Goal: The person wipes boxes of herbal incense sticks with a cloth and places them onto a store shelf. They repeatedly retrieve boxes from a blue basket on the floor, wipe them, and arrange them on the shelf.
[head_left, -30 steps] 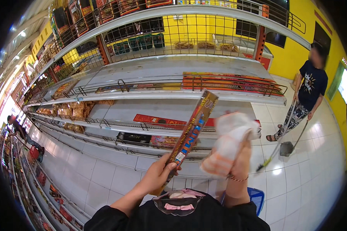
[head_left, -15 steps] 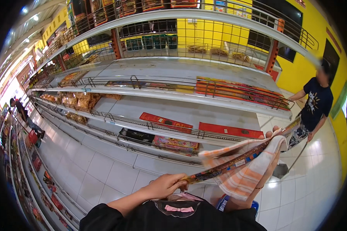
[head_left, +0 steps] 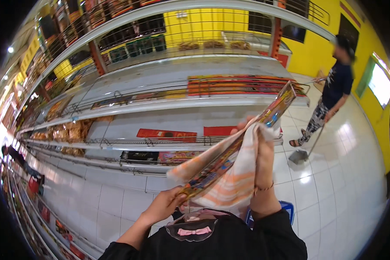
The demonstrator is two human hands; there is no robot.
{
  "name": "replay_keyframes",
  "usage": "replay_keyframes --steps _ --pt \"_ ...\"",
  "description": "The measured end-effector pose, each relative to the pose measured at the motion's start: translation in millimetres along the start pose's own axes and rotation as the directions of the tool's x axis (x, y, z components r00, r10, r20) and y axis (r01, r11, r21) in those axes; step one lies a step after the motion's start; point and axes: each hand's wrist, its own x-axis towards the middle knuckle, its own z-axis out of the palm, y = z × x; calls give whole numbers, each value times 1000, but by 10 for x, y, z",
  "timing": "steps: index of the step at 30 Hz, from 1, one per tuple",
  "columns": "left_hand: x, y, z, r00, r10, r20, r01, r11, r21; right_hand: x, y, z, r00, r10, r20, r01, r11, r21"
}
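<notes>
- From my remote seat, I see the left hand closed on the lower end of a long pack, thumb and fingers together around it.
- The right hand is closed on a white-and-orange cloth draped about the pack's upper part; its fingertips show beyond the pack, but I cannot tell how firmly they press.
- The long pack is in the air, tilted up to the right, in front of the shelf; in my view its upper end overlaps that shelf's front edge near the right corner.
- Flat packs lie behind the wire rail along the right part of that front edge; a red pack lies near the front edge of the shelf below.
- I judge slipping the main risk: smooth cloth between palm and pack could let it slide if the left hand loosened.
- Squeezing or twisting unevenly could crease the slim pack.
- A wide swing could knock its upper end on the shelf's corner, or catch loose cloth on a rail.
- A co-worker with a dustpan stands beyond the shelf's right end; stepping that way might crowd us both.
</notes>
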Motion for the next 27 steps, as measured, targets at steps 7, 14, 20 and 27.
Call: replay_keyframes --steps 7,14,20,27 --pt "-23 28 -80 994 -72 77 73 997 -2 315 -441 -100 981 -168 -98 170 985 15" --pt "103 -91 66 999 -51 17 51 999 9 161 -139 -85 985 -161 -61 161 987 -6" --pt "161 -32 171 999 2 -49 -3 1000 -10 -64 330 -12 998 32 48 -28 996 -83" --pt "269 -155 273 958 169 -230 -182 983 -37 -480 744 4 948 227 221 -217 974 -70"
